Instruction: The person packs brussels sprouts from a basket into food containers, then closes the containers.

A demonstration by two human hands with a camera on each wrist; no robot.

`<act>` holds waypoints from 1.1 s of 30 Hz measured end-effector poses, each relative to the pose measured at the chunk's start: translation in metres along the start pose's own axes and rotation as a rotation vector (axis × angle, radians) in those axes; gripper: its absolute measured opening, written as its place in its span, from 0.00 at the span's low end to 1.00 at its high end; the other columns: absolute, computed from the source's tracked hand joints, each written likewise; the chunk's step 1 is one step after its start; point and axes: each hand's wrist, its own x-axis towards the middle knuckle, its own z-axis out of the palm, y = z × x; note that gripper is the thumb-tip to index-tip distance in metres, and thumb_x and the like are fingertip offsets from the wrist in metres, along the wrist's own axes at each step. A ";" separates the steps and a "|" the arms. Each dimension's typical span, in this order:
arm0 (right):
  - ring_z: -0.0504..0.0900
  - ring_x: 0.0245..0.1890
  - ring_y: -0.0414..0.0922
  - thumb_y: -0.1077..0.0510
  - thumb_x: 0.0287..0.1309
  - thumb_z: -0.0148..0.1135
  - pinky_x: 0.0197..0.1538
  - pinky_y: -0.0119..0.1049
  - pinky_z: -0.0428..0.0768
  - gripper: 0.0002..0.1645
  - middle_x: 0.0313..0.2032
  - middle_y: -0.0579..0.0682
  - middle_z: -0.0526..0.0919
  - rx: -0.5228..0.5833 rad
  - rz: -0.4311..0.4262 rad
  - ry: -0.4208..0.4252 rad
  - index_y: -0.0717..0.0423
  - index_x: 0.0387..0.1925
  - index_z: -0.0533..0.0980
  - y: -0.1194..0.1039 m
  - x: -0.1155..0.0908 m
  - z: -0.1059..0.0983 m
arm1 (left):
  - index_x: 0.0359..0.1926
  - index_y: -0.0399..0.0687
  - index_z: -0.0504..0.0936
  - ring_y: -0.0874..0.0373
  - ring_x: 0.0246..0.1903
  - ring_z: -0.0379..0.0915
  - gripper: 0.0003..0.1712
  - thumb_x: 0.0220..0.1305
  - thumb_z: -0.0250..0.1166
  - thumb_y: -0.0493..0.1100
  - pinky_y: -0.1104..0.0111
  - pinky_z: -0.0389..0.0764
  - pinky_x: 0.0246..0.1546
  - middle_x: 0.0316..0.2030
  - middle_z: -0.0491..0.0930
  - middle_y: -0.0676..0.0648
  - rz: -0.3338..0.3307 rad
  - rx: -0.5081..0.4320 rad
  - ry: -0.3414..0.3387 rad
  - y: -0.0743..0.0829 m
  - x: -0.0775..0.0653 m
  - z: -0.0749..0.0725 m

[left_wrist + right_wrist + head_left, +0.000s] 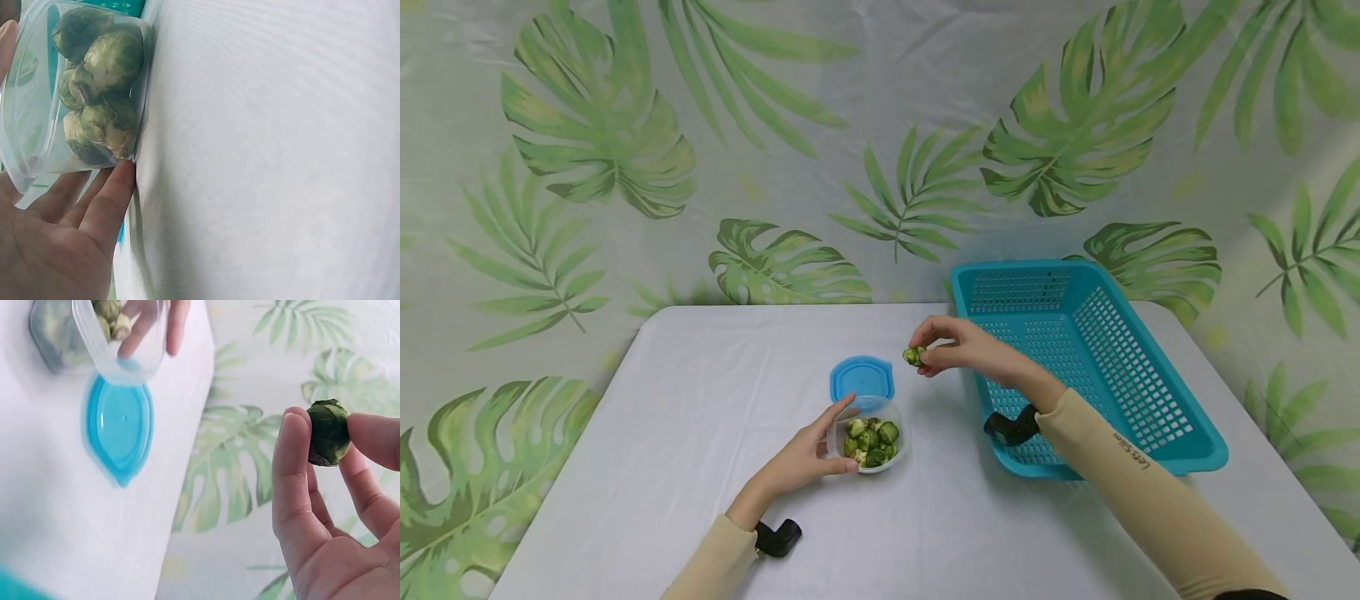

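Observation:
Between thumb and fingertips, my right hand (958,343) pinches a green Brussels sprout (913,357), held up to the left of the basket. The right wrist view shows the same sprout (329,433) with thumb and fingers on opposite sides. My left hand (801,458) holds a clear plastic container (874,406) from its left side, thumb at the near side and fingers round the far side. Several Brussels sprouts (112,62) lie inside it, seen through the wall in the left wrist view.
A blue lid (862,377) lies on the white-covered table (700,400) just behind the container. The large turquoise basket (1150,346) stands on the right, under my right forearm. A leaf-patterned cloth (917,100) hangs behind the table.

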 end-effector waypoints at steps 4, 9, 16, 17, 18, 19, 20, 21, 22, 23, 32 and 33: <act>0.79 0.44 0.63 0.63 0.66 0.54 0.48 0.48 0.79 0.12 0.47 0.62 0.74 -0.015 0.010 -0.028 0.66 0.48 0.72 0.001 0.005 0.010 | 0.75 0.44 0.44 0.38 0.69 0.47 0.51 0.60 0.67 0.33 0.40 0.62 0.57 0.69 0.56 0.34 -0.005 -0.002 -0.002 -0.001 0.000 0.000; 0.82 0.39 0.54 0.64 0.66 0.54 0.47 0.49 0.80 0.11 0.43 0.60 0.75 -0.049 0.036 -0.049 0.66 0.48 0.72 0.007 0.012 0.022 | 0.75 0.45 0.44 0.39 0.69 0.47 0.51 0.60 0.67 0.34 0.39 0.62 0.57 0.69 0.56 0.34 -0.003 -0.005 -0.003 -0.003 0.000 0.000; 0.82 0.36 0.55 0.65 0.66 0.54 0.45 0.51 0.80 0.09 0.40 0.58 0.77 -0.097 0.070 -0.090 0.66 0.45 0.73 0.013 0.019 0.035 | 0.75 0.43 0.44 0.38 0.68 0.48 0.51 0.60 0.67 0.33 0.39 0.62 0.57 0.69 0.56 0.33 0.014 -0.014 -0.011 -0.006 0.000 -0.001; 0.82 0.36 0.55 0.66 0.66 0.54 0.45 0.50 0.80 0.08 0.40 0.58 0.78 -0.104 0.078 -0.093 0.65 0.45 0.74 0.014 0.020 0.037 | 0.75 0.44 0.44 0.38 0.68 0.48 0.51 0.60 0.66 0.33 0.39 0.62 0.57 0.69 0.56 0.33 0.014 -0.015 -0.012 -0.006 0.000 -0.001; 0.82 0.36 0.55 0.66 0.65 0.54 0.44 0.50 0.80 0.08 0.39 0.58 0.78 -0.110 0.083 -0.097 0.65 0.44 0.74 0.015 0.020 0.038 | 0.75 0.44 0.44 0.38 0.68 0.48 0.51 0.60 0.66 0.33 0.39 0.62 0.57 0.69 0.56 0.33 0.014 -0.015 -0.012 -0.006 0.000 -0.001; 0.82 0.36 0.54 0.66 0.65 0.54 0.44 0.49 0.81 0.08 0.39 0.58 0.78 -0.119 0.088 -0.101 0.65 0.44 0.74 0.016 0.021 0.040 | 0.75 0.44 0.44 0.38 0.68 0.48 0.51 0.60 0.66 0.33 0.39 0.62 0.57 0.69 0.56 0.33 0.014 -0.016 -0.013 -0.006 0.000 -0.001; 0.82 0.35 0.54 0.66 0.65 0.54 0.44 0.50 0.81 0.07 0.39 0.58 0.78 -0.122 0.092 -0.106 0.65 0.43 0.74 0.017 0.022 0.041 | 0.75 0.44 0.44 0.39 0.68 0.48 0.51 0.60 0.66 0.33 0.39 0.62 0.57 0.69 0.56 0.33 0.012 -0.016 -0.013 -0.005 0.000 -0.001; 0.82 0.35 0.53 0.66 0.65 0.54 0.44 0.51 0.81 0.07 0.38 0.57 0.78 -0.130 0.097 -0.109 0.65 0.43 0.74 0.017 0.022 0.043 | 0.75 0.44 0.44 0.39 0.68 0.48 0.51 0.60 0.67 0.33 0.40 0.62 0.57 0.69 0.56 0.33 0.011 -0.016 -0.012 -0.005 0.000 -0.001; 0.82 0.34 0.54 0.67 0.64 0.54 0.44 0.51 0.80 0.07 0.38 0.57 0.77 -0.135 0.101 -0.113 0.65 0.43 0.74 0.017 0.023 0.044 | 0.75 0.44 0.44 0.39 0.68 0.48 0.51 0.60 0.67 0.33 0.40 0.63 0.57 0.69 0.56 0.33 0.010 -0.016 -0.010 -0.005 0.000 -0.001; 0.82 0.35 0.55 0.67 0.64 0.55 0.44 0.52 0.80 0.07 0.38 0.57 0.77 -0.141 0.107 -0.115 0.65 0.42 0.75 0.018 0.024 0.046 | 0.75 0.44 0.44 0.39 0.68 0.48 0.51 0.60 0.67 0.33 0.40 0.63 0.57 0.69 0.56 0.33 0.009 -0.016 -0.009 -0.004 0.000 -0.001; 0.82 0.32 0.53 0.68 0.61 0.57 0.41 0.50 0.82 0.05 0.36 0.55 0.76 -0.218 0.183 -0.088 0.62 0.39 0.76 0.022 0.032 0.059 | 0.75 0.44 0.45 0.38 0.68 0.50 0.50 0.60 0.66 0.33 0.40 0.64 0.57 0.68 0.56 0.32 0.015 -0.008 -0.005 -0.003 -0.001 -0.001; 0.82 0.32 0.52 0.68 0.61 0.57 0.41 0.50 0.82 0.05 0.35 0.55 0.76 -0.222 0.187 -0.085 0.62 0.39 0.76 0.022 0.032 0.060 | 0.75 0.44 0.44 0.38 0.68 0.50 0.50 0.60 0.66 0.33 0.40 0.64 0.57 0.68 0.56 0.33 0.014 -0.007 -0.005 -0.003 -0.001 -0.001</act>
